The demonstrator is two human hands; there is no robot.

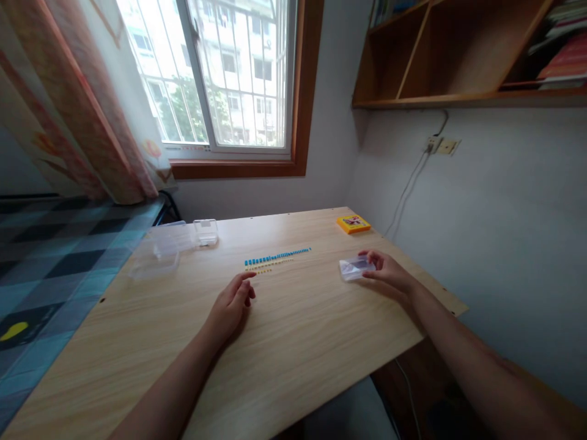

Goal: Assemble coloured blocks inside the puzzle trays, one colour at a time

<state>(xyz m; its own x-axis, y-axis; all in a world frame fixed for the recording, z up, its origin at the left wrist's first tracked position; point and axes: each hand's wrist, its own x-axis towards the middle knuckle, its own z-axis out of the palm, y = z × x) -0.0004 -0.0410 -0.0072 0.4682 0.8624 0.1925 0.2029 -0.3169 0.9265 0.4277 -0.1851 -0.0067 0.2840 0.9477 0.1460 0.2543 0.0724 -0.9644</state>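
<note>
Rows of tiny pieces lie on the wooden table: a long blue row (275, 256) and shorter yellowish rows (263, 267) in front of it. My left hand (233, 299) rests at the near left end of these rows, its index finger stretched out beside the yellowish pieces and the other fingers loosely bent. Nothing shows in its grasp. Over to the right, my right hand (387, 269) grips the right end of a small clear plastic box (352, 269) between thumb and fingers. Whether anything lies inside that box I cannot tell.
Clear plastic containers (172, 238) and a smaller clear case (205, 232) stand at the table's back left. A yellow-orange box (354, 223) lies at the back right. Beside the table on the left is a checked bed cover (68, 244); a wall is on the right.
</note>
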